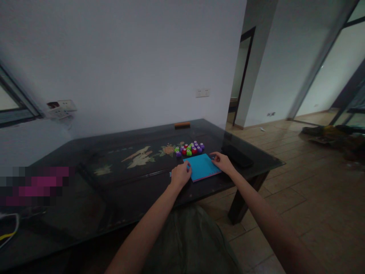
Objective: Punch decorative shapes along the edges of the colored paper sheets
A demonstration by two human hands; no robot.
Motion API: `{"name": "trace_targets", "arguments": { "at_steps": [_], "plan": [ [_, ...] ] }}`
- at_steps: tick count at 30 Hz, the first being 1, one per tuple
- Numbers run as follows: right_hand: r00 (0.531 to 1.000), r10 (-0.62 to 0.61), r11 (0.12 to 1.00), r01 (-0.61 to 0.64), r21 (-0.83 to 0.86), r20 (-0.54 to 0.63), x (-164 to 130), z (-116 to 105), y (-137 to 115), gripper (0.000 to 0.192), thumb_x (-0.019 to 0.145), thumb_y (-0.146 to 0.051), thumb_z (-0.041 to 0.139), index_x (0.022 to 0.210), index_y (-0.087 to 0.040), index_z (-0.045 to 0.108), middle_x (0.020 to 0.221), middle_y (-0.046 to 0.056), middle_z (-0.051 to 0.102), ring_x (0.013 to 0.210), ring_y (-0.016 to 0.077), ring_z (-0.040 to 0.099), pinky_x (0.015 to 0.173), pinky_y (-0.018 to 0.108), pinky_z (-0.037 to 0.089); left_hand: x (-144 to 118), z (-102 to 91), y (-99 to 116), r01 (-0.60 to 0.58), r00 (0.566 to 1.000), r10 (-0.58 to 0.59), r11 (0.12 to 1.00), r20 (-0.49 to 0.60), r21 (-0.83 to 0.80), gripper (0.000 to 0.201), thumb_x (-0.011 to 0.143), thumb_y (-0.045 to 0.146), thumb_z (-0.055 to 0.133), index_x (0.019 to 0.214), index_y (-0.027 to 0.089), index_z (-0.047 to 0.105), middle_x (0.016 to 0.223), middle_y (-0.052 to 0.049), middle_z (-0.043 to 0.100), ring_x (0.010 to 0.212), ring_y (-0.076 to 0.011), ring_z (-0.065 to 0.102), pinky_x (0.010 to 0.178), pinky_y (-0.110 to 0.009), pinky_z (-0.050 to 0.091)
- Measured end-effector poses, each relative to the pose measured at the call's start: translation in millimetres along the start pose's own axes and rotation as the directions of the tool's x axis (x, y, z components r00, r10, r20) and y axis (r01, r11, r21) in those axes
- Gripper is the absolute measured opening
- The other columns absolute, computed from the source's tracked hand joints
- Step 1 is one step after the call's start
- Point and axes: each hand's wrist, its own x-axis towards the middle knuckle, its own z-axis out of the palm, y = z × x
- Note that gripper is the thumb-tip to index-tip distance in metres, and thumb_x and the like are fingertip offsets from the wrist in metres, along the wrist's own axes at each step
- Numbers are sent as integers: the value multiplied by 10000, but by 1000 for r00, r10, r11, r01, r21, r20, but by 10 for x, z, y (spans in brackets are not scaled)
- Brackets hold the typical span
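A flat, bright blue board (202,167) with a pinkish lower edge lies near the front edge of the dark table, a row of small dark marks along its near right side. At its left edge is my left hand (181,174), fingers curled and closed on the board's side. On the opposite edge my right hand (222,163) is closed too, thumb and forefinger bent in at the upper right corner. Just beyond the board sits a cluster of small purple, red and green pieces with white round tops (189,149). Finger contact details are too small to make out.
The dark glossy table (85,194) carries a bird-and-flower picture (141,157). A black oblong object (237,156) lies right of my right hand; an orange-brown bar (182,125) is near the wall. A pixelated pink patch (40,185) and a white cable (17,222) are far left.
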Motion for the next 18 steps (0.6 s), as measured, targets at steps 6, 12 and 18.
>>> {"name": "trace_targets", "arguments": {
  "at_steps": [6,12,18],
  "plan": [
    [997,33,999,-31,36,-76,53,9,51,259,721,-213,546,944,-167,670,720,26,618,656,154,554,655,279,443,-26,-7,24,-223,972,215,972,-94,-74,142,837,223,481,915,212,600,965,-63,625,924,-196,576,811,-294,432],
    [1000,21,999,-20,43,-12,292,67,80,204,741,-147,544,889,-170,682,832,58,672,780,174,600,772,310,466,-87,22,71,-479,873,486,841,-42,-252,189,816,286,565,982,228,632,1143,-73,587,1106,-213,510,997,-361,362],
    [991,-74,991,86,-102,113,617,229,-33,194,727,-116,613,893,-169,697,916,77,655,842,184,587,825,304,437,-109,71,41,-586,798,603,776,2,-234,234,807,276,577,1029,224,630,1244,-75,560,1210,-210,459,1079,-393,281]
  ]
}}
